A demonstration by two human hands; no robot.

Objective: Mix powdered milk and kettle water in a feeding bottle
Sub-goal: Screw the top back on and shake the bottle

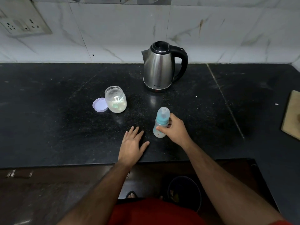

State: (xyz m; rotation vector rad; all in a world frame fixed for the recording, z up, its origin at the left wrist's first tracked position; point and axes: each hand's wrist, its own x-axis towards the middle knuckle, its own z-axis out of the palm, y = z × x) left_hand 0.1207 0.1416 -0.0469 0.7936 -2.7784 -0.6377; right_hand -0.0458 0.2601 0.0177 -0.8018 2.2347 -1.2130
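Observation:
A clear feeding bottle (160,118) with a teal collar and a cap stands upright on the black counter (65,127), and my right hand (174,129) is closed around its body. My left hand (132,144) lies flat on the counter just left of the bottle, fingers spread, holding nothing. Farther left stands an open clear jar (115,99) with white powder in it, its lilac lid (100,105) lying beside it. A steel kettle (159,66) with a black handle and closed lid stands behind the bottle near the wall.
A wooden board (292,114) lies at the counter's right edge. A wall socket plate (22,21) sits high on the tiled wall at left. Below the counter's front edge are a dark bucket (185,190) and the floor.

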